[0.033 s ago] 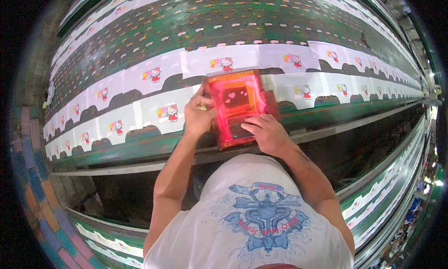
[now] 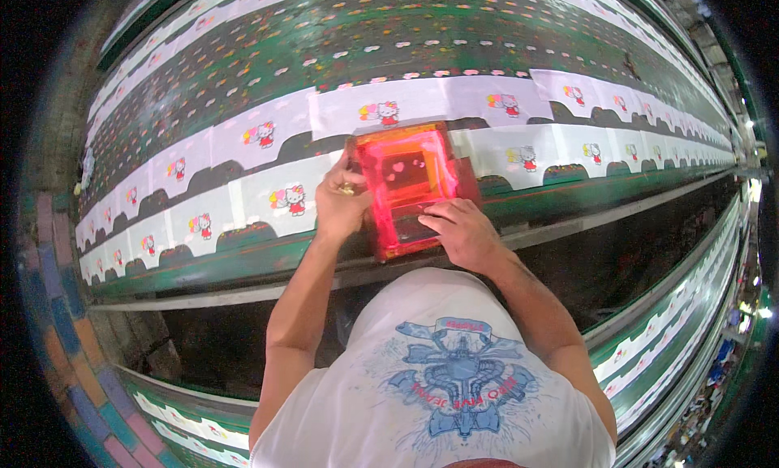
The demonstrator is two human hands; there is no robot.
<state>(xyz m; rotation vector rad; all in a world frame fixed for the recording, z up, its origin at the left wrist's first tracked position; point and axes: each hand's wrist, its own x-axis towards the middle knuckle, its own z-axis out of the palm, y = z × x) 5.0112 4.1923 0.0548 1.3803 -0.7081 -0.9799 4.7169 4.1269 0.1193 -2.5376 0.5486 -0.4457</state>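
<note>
A red and orange screen-printing frame (image 2: pixel 445 153) lies tilted across the near row of white cloth pieces (image 2: pixel 324 174), overlapping the table's front edge. Pink heart shapes show in its dark window. My left hand (image 2: pixel 341 207) is closed on the frame's left side, a gold-coloured ring on one finger. Over the frame's lower part, my right hand (image 2: pixel 466 237) is closed, with bent fingers on what looks like a dark squeegee (image 2: pixel 408 224). Most of that tool is hidden in the frame's shadowed end and under my fingers.
Further cloth pieces (image 2: pixel 479 99) with printed cartoon cats and balloons line the long green table (image 2: pixel 235 255). Paint marks cover its far surface. Behind me run a dark gap and more tables (image 2: pixel 641 346) with printed cloth. Coloured paving (image 2: pixel 81 362) lies at left.
The view has shifted slightly, moving the cloth a little left in the picture. My hands and the frame keep nearly the same place.
</note>
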